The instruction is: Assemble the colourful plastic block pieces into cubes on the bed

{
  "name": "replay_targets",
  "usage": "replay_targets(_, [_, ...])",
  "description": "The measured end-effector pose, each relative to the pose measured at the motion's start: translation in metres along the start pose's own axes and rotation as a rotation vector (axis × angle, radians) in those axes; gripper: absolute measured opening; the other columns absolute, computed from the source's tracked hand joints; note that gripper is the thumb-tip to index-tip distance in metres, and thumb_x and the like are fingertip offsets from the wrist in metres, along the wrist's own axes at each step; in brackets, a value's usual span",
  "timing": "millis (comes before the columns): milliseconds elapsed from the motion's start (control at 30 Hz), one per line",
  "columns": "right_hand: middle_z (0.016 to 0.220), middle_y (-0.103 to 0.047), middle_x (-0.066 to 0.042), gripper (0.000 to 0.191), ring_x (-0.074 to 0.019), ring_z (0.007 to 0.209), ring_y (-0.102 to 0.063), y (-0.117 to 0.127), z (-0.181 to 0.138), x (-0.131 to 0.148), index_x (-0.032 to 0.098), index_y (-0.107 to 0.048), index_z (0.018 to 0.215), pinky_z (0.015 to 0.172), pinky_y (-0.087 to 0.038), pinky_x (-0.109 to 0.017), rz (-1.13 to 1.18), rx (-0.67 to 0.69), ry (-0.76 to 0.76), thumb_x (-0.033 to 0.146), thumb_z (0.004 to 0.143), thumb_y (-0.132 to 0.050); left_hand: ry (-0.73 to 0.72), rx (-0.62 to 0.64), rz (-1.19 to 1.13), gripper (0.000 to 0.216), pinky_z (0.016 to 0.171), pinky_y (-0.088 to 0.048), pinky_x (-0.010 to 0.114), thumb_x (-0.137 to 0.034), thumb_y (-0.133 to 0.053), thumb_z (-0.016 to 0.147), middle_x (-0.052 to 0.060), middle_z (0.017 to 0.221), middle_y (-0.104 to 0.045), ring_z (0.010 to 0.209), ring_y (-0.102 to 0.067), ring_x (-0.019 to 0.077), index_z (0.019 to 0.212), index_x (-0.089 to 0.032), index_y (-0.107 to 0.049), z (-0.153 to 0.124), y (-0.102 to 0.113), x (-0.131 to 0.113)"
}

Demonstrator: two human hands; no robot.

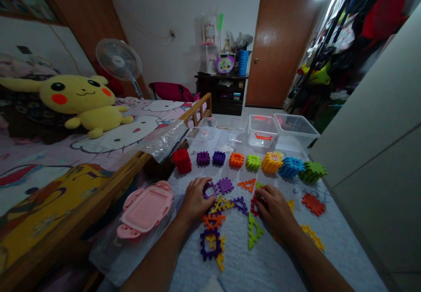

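My left hand (198, 199) is curled, thumb and fingers around a purple open-square interlocking piece (213, 188) on the cloth. Next to that lies a solid purple square (225, 185). My right hand (274, 204) bends its fingers over a red toothed piece (253, 208), mostly hidden beneath them. Lime-green triangles, one being a triangle (254, 232) nearest me, lie by that hand. Between the hands are a yellow piece (222, 204), a dark purple triangle (240, 205) and an orange triangle (247, 185). An orange piece (213, 221) and a dark purple square frame (211, 244) lie closer to me.
Sorted stacks stand in a row behind, from a red stack (182, 161) to a green stack (312, 172). Clear plastic boxes (297, 129) are at the table's far end. A pink lid (148, 208) sits at left, beside the bed's wooden rail (131, 169).
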State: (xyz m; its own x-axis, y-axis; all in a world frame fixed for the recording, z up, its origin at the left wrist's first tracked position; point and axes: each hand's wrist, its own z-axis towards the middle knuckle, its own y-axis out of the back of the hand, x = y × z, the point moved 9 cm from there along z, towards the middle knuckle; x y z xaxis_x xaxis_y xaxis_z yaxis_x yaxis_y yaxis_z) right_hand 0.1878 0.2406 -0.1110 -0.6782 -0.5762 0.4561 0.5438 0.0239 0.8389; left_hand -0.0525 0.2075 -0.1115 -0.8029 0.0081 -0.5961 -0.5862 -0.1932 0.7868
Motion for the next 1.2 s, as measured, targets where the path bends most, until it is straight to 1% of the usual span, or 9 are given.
replay_targets(200, [0.094,-0.060,-0.008,0.016,-0.0227,0.089,-0.055,-0.001,0.000,0.000,0.019,-0.065,0.095,0.081,-0.044,-0.036,-0.010,-0.006,-0.009,0.018,0.086,-0.052,-0.044,-0.026,0.026,0.054,0.096,-0.045,0.035,-0.018,-0.065,0.068,0.008,0.108,-0.058,0.105,-0.056,0.0224,0.121,-0.017,-0.056,0.000,-0.002,-0.008])
replay_targets(433, [0.093,-0.059,-0.007,0.015,-0.0224,0.089,-0.055,-0.003,0.001,-0.003,0.020,-0.064,0.094,0.081,-0.043,-0.036,-0.035,-0.009,-0.012,0.019,0.086,-0.051,-0.014,0.098,0.175,0.052,0.099,-0.042,0.036,-0.026,-0.067,0.070,0.009,0.114,-0.062,0.109,-0.055,0.0249,0.120,-0.016,-0.059,0.006,-0.006,-0.006])
replay_targets(533, [0.093,-0.059,-0.007,0.014,-0.0223,0.089,-0.054,-0.004,0.001,-0.003,0.020,-0.064,0.094,0.081,-0.043,-0.036,-0.031,0.010,-0.019,0.019,0.087,-0.051,-0.012,0.103,0.194,0.052,0.098,-0.043,0.037,-0.026,-0.067,0.069,0.010,0.111,-0.063,0.106,-0.056,0.0259,0.120,-0.014,-0.060,0.008,-0.005,-0.008])
replay_targets(633, [0.093,-0.058,-0.007,0.014,-0.0224,0.090,-0.053,-0.004,0.001,-0.004,0.020,-0.063,0.094,0.082,-0.043,-0.036,-0.028,0.017,-0.030,0.019,0.087,-0.051,-0.034,0.062,0.209,0.055,0.097,-0.044,0.039,-0.029,-0.068,0.068,0.011,0.109,-0.064,0.105,-0.057,0.0271,0.121,-0.014,-0.060,0.008,-0.001,-0.013])
replay_targets(800, [0.094,-0.058,-0.008,0.014,-0.0232,0.091,-0.054,-0.003,0.001,-0.003,0.019,-0.063,0.095,0.082,-0.043,-0.038,-0.019,0.006,-0.029,0.020,0.088,-0.051,-0.094,-0.119,0.146,0.052,0.098,-0.043,0.038,-0.029,-0.067,0.070,0.008,0.111,-0.064,0.105,-0.058,0.0248,0.120,-0.018,-0.059,0.005,0.018,-0.025])
replay_targets(867, [0.095,-0.058,-0.007,0.014,-0.0234,0.092,-0.054,-0.002,0.001,-0.003,0.020,-0.063,0.095,0.082,-0.043,-0.037,-0.018,0.003,-0.030,0.020,0.088,-0.051,-0.093,-0.147,0.121,0.051,0.098,-0.044,0.039,-0.029,-0.067,0.071,0.008,0.112,-0.064,0.106,-0.058,0.0249,0.120,-0.020,-0.058,0.005,0.021,-0.029])
replay_targets(967, [0.095,-0.059,-0.007,0.013,-0.0232,0.091,-0.055,-0.002,0.001,-0.003,0.021,-0.063,0.095,0.081,-0.043,-0.037,-0.018,-0.002,-0.023,0.021,0.087,-0.053,-0.083,-0.108,0.114,0.051,0.096,-0.045,0.039,-0.030,-0.069,0.070,0.007,0.112,-0.065,0.106,-0.059,0.0256,0.119,-0.021,-0.059,0.006,0.015,-0.037])
replay_targets(1100, [0.093,-0.060,-0.007,0.013,-0.0229,0.089,-0.055,-0.001,0.002,-0.004,0.022,-0.063,0.093,0.080,-0.043,-0.036,-0.020,-0.011,-0.020,0.020,0.086,-0.053,-0.073,-0.037,0.137,0.051,0.095,-0.046,0.039,-0.030,-0.068,0.071,0.009,0.111,-0.065,0.105,-0.060,0.0256,0.119,-0.018,-0.059,0.010,0.004,-0.049])
replay_targets(1200, [0.094,-0.059,-0.007,0.012,-0.0230,0.089,-0.054,-0.001,0.001,-0.004,0.021,-0.063,0.094,0.080,-0.043,-0.036,-0.010,-0.011,-0.023,0.022,0.087,-0.053,-0.075,-0.002,0.162,0.055,0.096,-0.045,0.039,-0.032,-0.068,0.071,0.010,0.114,-0.065,0.108,-0.060,0.0264,0.123,-0.017,-0.057,0.018,-0.002,-0.056])
